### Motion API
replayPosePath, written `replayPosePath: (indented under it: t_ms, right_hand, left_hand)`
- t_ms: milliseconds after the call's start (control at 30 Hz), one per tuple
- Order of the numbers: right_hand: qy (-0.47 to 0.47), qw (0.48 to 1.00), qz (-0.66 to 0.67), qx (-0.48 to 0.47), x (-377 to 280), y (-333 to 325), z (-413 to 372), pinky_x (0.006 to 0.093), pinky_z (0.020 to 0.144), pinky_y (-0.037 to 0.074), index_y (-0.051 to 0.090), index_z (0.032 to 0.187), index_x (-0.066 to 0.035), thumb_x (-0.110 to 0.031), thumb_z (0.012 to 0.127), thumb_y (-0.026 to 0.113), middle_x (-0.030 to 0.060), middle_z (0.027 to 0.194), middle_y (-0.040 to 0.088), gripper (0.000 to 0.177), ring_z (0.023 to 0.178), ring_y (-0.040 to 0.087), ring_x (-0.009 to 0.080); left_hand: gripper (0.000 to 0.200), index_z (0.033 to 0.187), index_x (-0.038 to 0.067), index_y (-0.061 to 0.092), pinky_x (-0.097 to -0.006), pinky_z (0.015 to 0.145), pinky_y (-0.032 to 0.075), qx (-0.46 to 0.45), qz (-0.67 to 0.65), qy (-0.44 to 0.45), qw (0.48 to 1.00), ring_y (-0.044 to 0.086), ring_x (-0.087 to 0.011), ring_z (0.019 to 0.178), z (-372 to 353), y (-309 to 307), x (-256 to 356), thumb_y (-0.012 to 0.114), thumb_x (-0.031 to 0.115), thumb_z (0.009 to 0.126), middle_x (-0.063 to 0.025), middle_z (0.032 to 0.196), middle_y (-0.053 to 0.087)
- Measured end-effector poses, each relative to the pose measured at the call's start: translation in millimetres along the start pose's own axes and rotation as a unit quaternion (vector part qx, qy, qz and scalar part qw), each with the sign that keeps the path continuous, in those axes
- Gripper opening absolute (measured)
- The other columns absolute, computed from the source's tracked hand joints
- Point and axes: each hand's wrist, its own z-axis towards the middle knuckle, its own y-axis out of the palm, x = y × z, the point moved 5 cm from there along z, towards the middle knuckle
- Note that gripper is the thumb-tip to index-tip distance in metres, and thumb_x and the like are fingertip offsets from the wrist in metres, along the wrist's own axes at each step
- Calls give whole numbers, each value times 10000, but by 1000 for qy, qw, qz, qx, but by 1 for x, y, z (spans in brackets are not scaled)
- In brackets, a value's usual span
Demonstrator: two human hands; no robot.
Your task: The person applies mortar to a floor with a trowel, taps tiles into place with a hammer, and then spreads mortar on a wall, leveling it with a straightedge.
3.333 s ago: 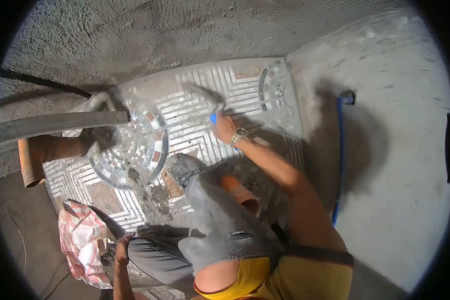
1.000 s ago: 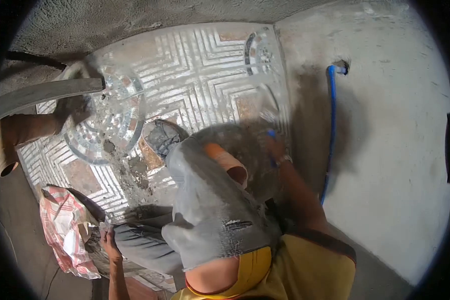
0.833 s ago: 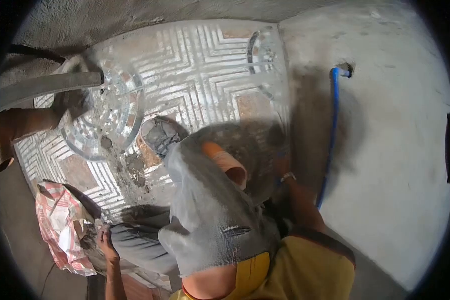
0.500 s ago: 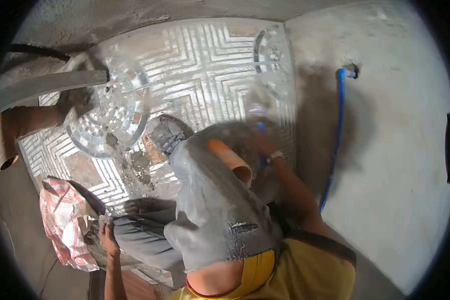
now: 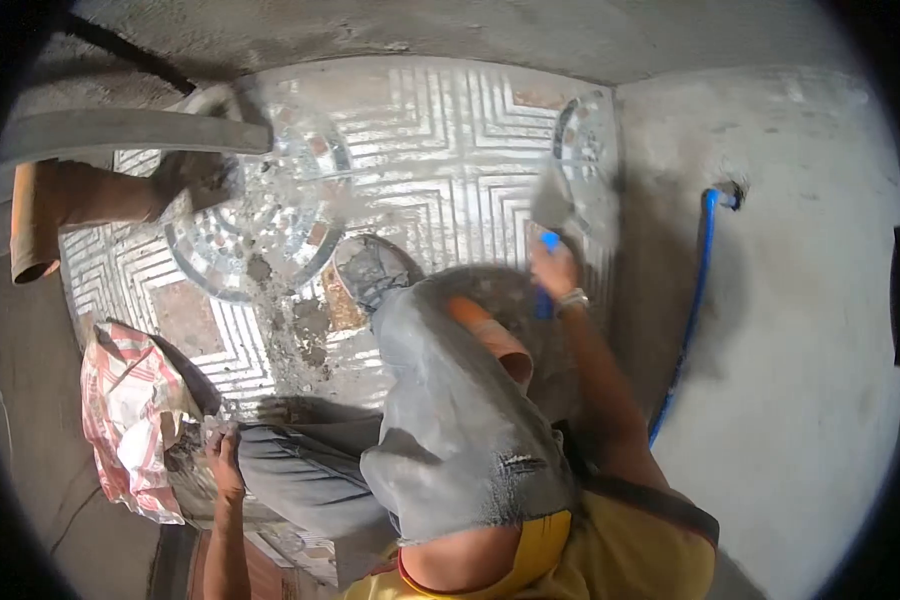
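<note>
My right hand (image 5: pixel 553 268) is closed round the blue handle of a trowel (image 5: pixel 553 205). Its grey blade points away from me over the patterned tiles (image 5: pixel 440 200), near the right wall. At the lower left, my left hand (image 5: pixel 224 455) has its fingers curled at the mouth of a red-and-white sack (image 5: pixel 120 410); a small greyish thing shows at the fingertips, too unclear to name. Grey crumbs of mortar (image 5: pixel 305 330) lie on the tiles left of my dusty foot (image 5: pixel 370 268). An orange pipe (image 5: pixel 490 340) stands between my leg and right forearm.
Another orange pipe (image 5: pixel 38 225) is at the left, under a grey curved bar (image 5: pixel 140 132). A blue hose (image 5: pixel 702 270) hangs from a hole in the right wall (image 5: pixel 810 330). A dark rod (image 5: pixel 130 52) lies at the upper left.
The whole view has shifted. My right hand and the trowel, blurred before, are now sharper, with the blade over the tiles by the wall. My left hand stays at the sack.
</note>
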Motion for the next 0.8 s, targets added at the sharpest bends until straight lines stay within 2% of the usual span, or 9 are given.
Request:
replayPosePath:
  t_ms: [33,133,233,333,467,567,633,700,800]
  right_hand:
    - [52,998,-26,23,-34,-13,-23,341,492,474,557,762,-46,-326,886,552,116,592,567,307,487,550,247]
    - [-131,949,-278,62,-39,39,-18,379,577,484,553,758,-42,-320,867,554,148,659,588,299,573,569,300]
    - [-232,927,-243,-165,-85,118,-38,429,663,469,562,844,-37,-338,853,535,185,789,605,302,733,596,330]
    - [-220,925,-257,-173,-119,104,-62,418,657,467,567,946,-49,-309,854,553,157,765,610,276,728,607,284]
    - [-223,954,-128,-157,-32,-17,-59,374,627,440,575,886,-55,-394,839,595,63,736,559,343,659,530,204]
    - [3,962,-232,-147,55,-101,-95,368,659,445,585,925,-46,-437,890,552,58,785,586,393,702,547,196]
    - [-43,939,-317,-130,106,-118,-120,397,731,474,602,1026,-21,-454,914,515,114,890,643,456,790,610,242]
    - [-51,911,-376,-160,125,-91,-130,411,745,470,582,1070,-20,-490,912,493,124,940,640,504,817,612,271]
    - [-41,881,-407,-237,61,-6,-124,431,767,465,553,1137,-18,-542,909,460,139,1017,636,579,857,614,314]
  left_hand:
    - [240,960,-19,610,-240,807,415,-15,-34,19,999,515,-101,866,2,-3,-4,545,206,909,-9,938,579]
    - [322,997,-44,607,-258,846,420,-41,38,0,998,528,-120,897,4,-1,-2,520,255,916,-25,959,589]
    - [409,1073,-61,604,-284,913,414,-51,60,-30,996,545,-150,968,13,-11,-11,497,304,923,-70,1000,603]
    - [414,1117,-52,572,-312,956,398,-69,88,-26,993,535,-186,1046,12,-1,2,475,316,955,-125,1094,587]
    - [453,1203,-39,509,-361,1010,367,-99,120,22,988,505,-226,1132,-1,-9,-4,432,348,982,-135,1166,559]
    - [460,1192,-34,518,-374,1030,356,-122,88,10,989,504,-232,1155,-2,-26,-29,434,365,979,-135,1185,559]
    - [467,1189,-37,519,-374,1037,350,-96,64,-5,993,504,-231,1159,-9,-26,-31,438,371,977,-135,1202,556]
    - [475,1196,-43,511,-375,1047,342,-86,43,-13,995,502,-231,1166,-10,-22,-27,450,371,973,-136,1216,552]
    - [492,1218,-56,487,-378,1066,324,-89,20,-26,995,497,-232,1181,-2,-22,-26,472,366,967,-140,1233,545]
